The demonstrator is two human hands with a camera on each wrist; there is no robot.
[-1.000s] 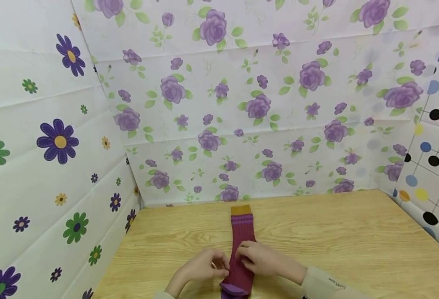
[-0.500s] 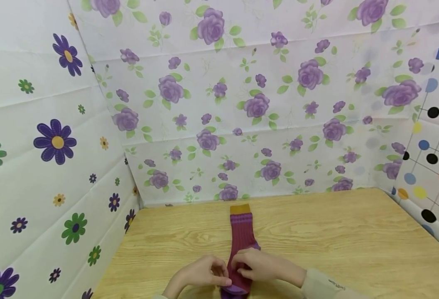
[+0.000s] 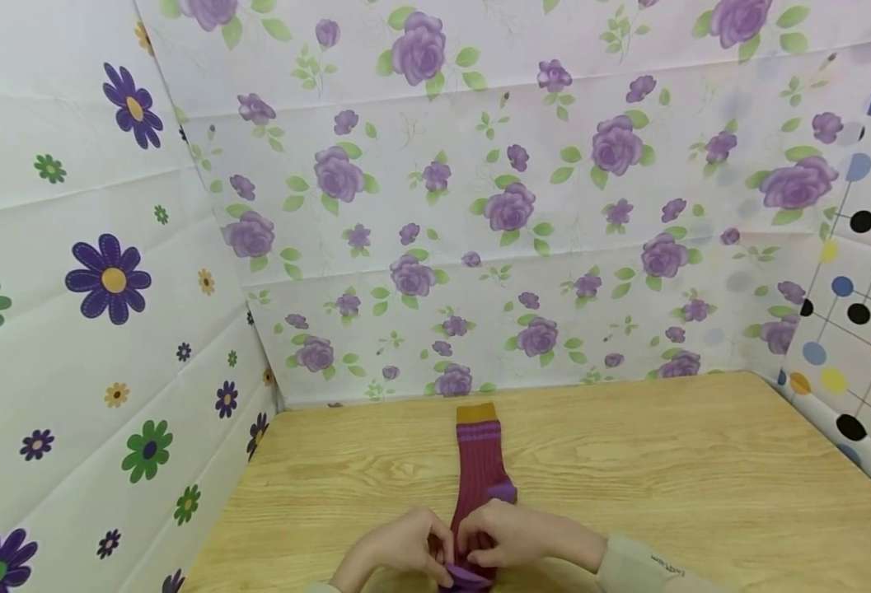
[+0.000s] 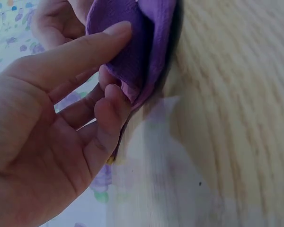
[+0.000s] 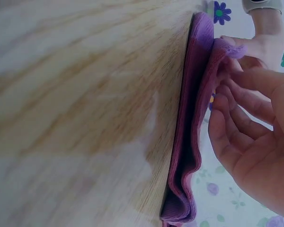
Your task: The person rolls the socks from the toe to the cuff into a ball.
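Fingers [image 4: 106,118] of the left hand [image 3: 408,539] pinch the near toe [image 4: 128,59] of a sock [image 3: 479,465] on the table [image 3: 628,469]; the right hand [image 3: 508,531] grips its side. We judge the toe is being lifted; next calls for keeping both grips level.

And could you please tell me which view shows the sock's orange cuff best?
The head view, where the orange cuff lies uncovered. The left wrist view shows only a tiny sliver beside the left hand; the right wrist view, none clearly.
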